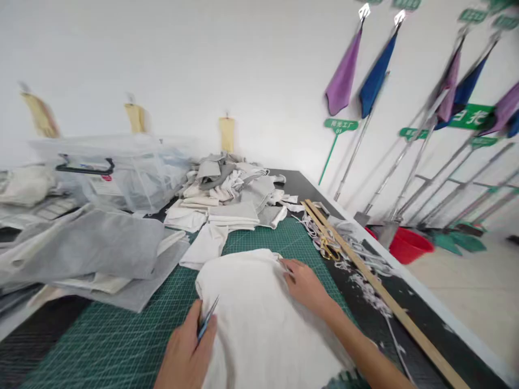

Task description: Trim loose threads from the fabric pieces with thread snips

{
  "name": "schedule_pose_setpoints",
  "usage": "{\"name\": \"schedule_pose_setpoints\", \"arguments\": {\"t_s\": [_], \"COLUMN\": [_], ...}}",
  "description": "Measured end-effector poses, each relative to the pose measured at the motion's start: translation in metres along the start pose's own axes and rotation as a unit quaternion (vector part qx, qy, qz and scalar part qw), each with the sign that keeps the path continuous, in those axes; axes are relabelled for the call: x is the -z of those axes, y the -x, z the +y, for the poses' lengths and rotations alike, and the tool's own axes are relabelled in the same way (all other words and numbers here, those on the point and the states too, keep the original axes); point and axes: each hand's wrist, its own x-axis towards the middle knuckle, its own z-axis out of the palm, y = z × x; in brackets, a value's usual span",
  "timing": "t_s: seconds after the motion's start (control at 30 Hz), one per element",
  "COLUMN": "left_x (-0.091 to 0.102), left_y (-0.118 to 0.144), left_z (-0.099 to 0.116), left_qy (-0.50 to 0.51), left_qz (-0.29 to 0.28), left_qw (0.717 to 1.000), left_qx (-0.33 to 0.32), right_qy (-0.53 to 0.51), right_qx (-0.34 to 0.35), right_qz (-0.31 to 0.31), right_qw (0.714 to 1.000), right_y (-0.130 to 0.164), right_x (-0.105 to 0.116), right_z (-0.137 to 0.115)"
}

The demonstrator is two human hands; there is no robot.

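Observation:
A white folded piece of cloth (259, 319) lies before me on a green gridded cutting mat (133, 337). My left hand (190, 337) is by its left edge, closed around a slim, pointed tool (208, 320) with a blue handle, probably thread snips. The metal tip points up and away over the cloth. At the far right corner of the cloth is my right hand (302, 281), its fingers pinching the edge. The right fingertips are partly blurred. The near end of the cloth runs out of view.
Piled grey and white fabric pieces (239, 210) lie beyond the mat. Grey panels (101, 248) and a clear plastic bin (117, 175) are on the left. Rightward are wooden strips (365, 275), gold-handled scissors (328, 249) and cord scraps (371, 292). A red bucket (409, 246) stands on the floor.

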Motion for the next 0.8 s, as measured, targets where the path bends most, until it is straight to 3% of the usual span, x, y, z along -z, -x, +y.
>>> {"name": "schedule_pose_setpoints", "arguments": {"t_s": [0.2, 0.37, 0.5, 0.63, 0.7, 0.8], "left_x": [0.018, 0.057, 0.115, 0.193, 0.232, 0.282], "left_y": [-0.001, -0.01, -0.025, -0.051, -0.07, -0.099], "left_z": [0.0, 0.024, 0.039, 0.047, 0.049, 0.041], "left_qy": [0.131, 0.235, 0.22, 0.167, 0.153, 0.093], "left_qz": [0.024, 0.094, 0.153, 0.276, 0.311, 0.32], "left_qw": [0.987, 0.959, 0.951, 0.934, 0.927, 0.936], "left_qx": [-0.095, -0.125, -0.152, -0.155, -0.145, -0.117], "right_qy": [-0.064, -0.17, -0.231, -0.258, -0.252, -0.217], "right_qx": [0.018, -0.007, 0.014, 0.09, 0.125, 0.152], "right_qz": [0.017, 0.026, 0.059, 0.056, 0.042, 0.012], "right_qw": [0.998, 0.985, 0.971, 0.96, 0.959, 0.964], "right_y": [0.007, -0.014, -0.055, -0.122, -0.164, -0.223], "right_x": [0.013, 0.016, 0.006, -0.014, -0.034, -0.079], "right_z": [-0.019, -0.043, -0.087, -0.165, -0.209, -0.266]}}
